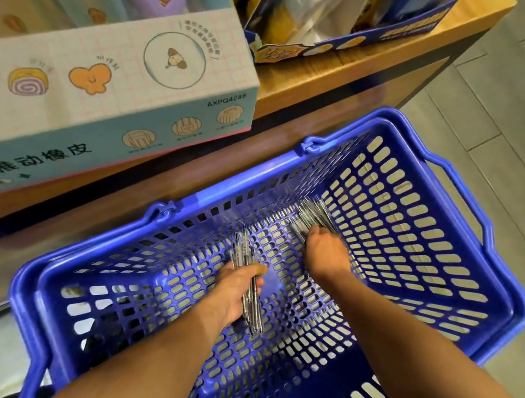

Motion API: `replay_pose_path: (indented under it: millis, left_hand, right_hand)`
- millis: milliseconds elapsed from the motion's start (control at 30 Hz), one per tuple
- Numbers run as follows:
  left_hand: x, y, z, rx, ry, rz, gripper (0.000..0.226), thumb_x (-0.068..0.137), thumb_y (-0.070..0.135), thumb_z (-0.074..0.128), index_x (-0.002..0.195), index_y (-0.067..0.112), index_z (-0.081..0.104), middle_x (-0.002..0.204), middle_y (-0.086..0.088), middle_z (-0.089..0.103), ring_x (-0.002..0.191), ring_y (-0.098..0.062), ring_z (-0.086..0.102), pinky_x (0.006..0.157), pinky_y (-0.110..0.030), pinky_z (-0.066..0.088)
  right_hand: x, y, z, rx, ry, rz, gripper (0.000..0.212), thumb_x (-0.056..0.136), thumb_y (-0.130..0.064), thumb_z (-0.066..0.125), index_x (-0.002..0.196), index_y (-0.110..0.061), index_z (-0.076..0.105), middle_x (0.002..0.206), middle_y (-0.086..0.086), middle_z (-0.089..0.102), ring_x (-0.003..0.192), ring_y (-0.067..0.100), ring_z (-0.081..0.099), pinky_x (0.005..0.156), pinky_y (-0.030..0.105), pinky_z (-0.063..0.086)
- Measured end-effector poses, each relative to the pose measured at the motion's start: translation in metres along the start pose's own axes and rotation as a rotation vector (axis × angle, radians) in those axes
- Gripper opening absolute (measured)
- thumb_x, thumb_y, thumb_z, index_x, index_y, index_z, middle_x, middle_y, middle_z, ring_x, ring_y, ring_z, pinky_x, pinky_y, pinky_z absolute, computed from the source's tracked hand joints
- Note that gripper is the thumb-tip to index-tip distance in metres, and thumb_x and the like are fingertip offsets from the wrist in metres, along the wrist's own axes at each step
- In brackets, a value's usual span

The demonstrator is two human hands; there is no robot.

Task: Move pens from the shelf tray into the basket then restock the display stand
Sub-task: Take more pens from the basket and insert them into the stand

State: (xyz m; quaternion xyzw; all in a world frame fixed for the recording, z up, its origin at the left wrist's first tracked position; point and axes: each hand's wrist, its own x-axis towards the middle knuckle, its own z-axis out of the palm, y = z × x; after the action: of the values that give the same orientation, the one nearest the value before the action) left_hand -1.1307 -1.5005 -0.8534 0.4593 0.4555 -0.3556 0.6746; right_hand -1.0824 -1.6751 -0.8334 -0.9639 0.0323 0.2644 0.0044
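Note:
Both my hands are down inside a blue perforated plastic basket [453,174] that stands on the floor below the shelf. My left hand [237,289] grips a bundle of clear pens [244,247], held roughly upright near the basket's middle. My right hand [326,248] is curled over a second bundle of clear pens [313,213] that lies against the basket's far right inner wall. The pens in the right bundle are blurred, and their lower ends are hidden under that hand.
A wooden shelf [318,74] runs along the basket's far side. On it stand a pastel eraser display box [113,90] at the left and a dark blue display carton [357,16] behind it. Grey floor tiles [510,106] lie to the right.

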Motion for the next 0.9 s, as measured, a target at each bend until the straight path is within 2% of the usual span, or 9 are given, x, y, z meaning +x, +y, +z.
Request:
replay_pose_path:
  millis: [100,233,300,433,533,633,700,833,900]
  left_hand:
    - [0.002,0.0,0.001,-0.011,0.005,-0.006,0.042,0.083,0.005,0.075,0.12,0.0,0.056,0.064,-0.008,0.063,0.052,-0.017,0.057,0.051,-0.029,0.048]
    - [0.002,0.001,0.002,-0.045,0.0,-0.01,0.045,0.08,0.007,0.077,0.121,-0.001,0.058,0.069,-0.008,0.065,0.054,-0.016,0.06,0.049,-0.027,0.048]
    - [0.002,0.001,0.002,-0.061,0.001,-0.007,0.047,0.079,0.006,0.079,0.121,-0.002,0.059,0.071,-0.009,0.067,0.054,-0.015,0.062,0.048,-0.026,0.048]
    - [0.003,0.001,0.006,-0.063,0.0,0.007,0.048,0.079,0.008,0.079,0.121,-0.003,0.06,0.075,-0.009,0.067,0.058,-0.016,0.061,0.051,-0.028,0.049]
    - [0.0,0.002,0.009,-0.071,-0.019,0.011,0.055,0.074,0.019,0.084,0.121,0.001,0.061,0.084,-0.011,0.069,0.066,-0.02,0.062,0.052,-0.029,0.052]
    - [-0.002,0.0,0.012,-0.086,-0.033,0.016,0.097,0.055,0.04,0.088,0.138,0.01,0.05,0.12,-0.018,0.067,0.104,-0.031,0.065,0.084,-0.044,0.058]
    - [-0.004,-0.001,0.011,-0.053,-0.003,0.025,0.13,0.047,0.048,0.089,0.154,0.016,0.025,0.145,-0.018,0.049,0.13,-0.033,0.051,0.107,-0.051,0.044]
    - [-0.003,0.001,0.005,-0.05,-0.015,0.021,0.158,0.022,0.056,0.092,0.155,0.02,0.014,0.153,-0.017,0.039,0.136,-0.034,0.044,0.112,-0.054,0.037]
    - [-0.002,0.003,0.002,-0.01,-0.009,-0.003,0.153,0.033,0.055,0.093,0.156,0.023,0.008,0.158,-0.018,0.03,0.14,-0.037,0.038,0.113,-0.056,0.033]
  right_hand:
    - [0.001,-0.006,0.013,-0.035,-0.033,-0.035,0.043,0.09,0.0,0.057,0.128,-0.006,0.038,0.113,0.013,0.057,0.092,0.023,0.056,0.076,0.03,0.05]
    - [0.002,-0.01,0.019,-0.041,-0.067,-0.084,0.041,0.091,0.0,0.053,0.128,-0.007,0.037,0.125,0.017,0.048,0.114,0.028,0.049,0.098,0.037,0.049]
    - [0.001,-0.009,0.018,-0.025,-0.099,-0.115,0.033,0.094,0.0,0.046,0.124,-0.01,0.036,0.123,0.016,0.045,0.108,0.026,0.051,0.096,0.037,0.05]
    - [-0.006,-0.008,0.019,0.26,-0.248,-0.143,0.017,0.1,-0.012,0.041,0.115,-0.009,0.036,0.114,0.012,0.049,0.091,0.022,0.055,0.079,0.035,0.047]
    - [-0.014,-0.02,0.015,0.495,-0.324,-0.22,0.032,0.099,-0.019,0.046,0.125,-0.003,0.039,0.11,0.01,0.056,0.101,0.025,0.055,0.087,0.034,0.045]
    - [-0.022,-0.038,0.013,0.64,-0.409,-0.297,0.026,0.1,-0.016,0.044,0.122,-0.003,0.044,0.103,0.004,0.056,0.098,0.018,0.052,0.089,0.035,0.047]
    - [-0.026,-0.045,0.013,0.629,-0.423,-0.349,0.026,0.1,-0.015,0.045,0.122,-0.001,0.048,0.113,0.012,0.056,0.106,0.021,0.052,0.093,0.035,0.046]
    - [-0.032,-0.05,0.014,0.662,-0.498,-0.318,0.037,0.102,-0.026,0.046,0.131,-0.004,0.051,0.129,0.017,0.043,0.126,0.033,0.043,0.11,0.049,0.036]
    - [-0.032,-0.047,0.013,0.741,-0.576,-0.264,0.044,0.101,-0.028,0.047,0.14,-0.008,0.045,0.129,0.007,0.031,0.132,0.029,0.031,0.116,0.054,0.025]
